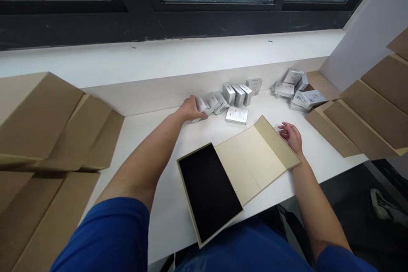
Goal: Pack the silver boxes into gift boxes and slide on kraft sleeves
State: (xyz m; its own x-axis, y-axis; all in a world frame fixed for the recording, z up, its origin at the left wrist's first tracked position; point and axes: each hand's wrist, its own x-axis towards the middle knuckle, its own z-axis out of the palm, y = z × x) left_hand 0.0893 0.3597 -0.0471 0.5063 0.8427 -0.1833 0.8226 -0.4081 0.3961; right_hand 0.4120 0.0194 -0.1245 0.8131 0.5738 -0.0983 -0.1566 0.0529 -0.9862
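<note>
My left hand (190, 109) is closed around a small silver box (200, 104) at the left end of a loose row by the back wall. Beside it, more small silver boxes (220, 102) lean over or stand on edge, and one white-faced box (236, 115) lies flat in front of them. Closer to my body is an open cream gift box (210, 191) with a black inside, its hinged lid (251, 161) spread to the right and the end flap raised. My right hand (291, 135), loosely curled with fingers apart and nothing visible in it, rests beside that flap.
A jumbled pile of silver boxes (295, 89) lies at the back right, partly by an open cardboard carton (347, 123). Large brown cartons (54, 123) crowd the left side. Behind the white table (168, 216) run a ledge (204, 53) and windows. A shoe (384, 206) shows on the floor at right.
</note>
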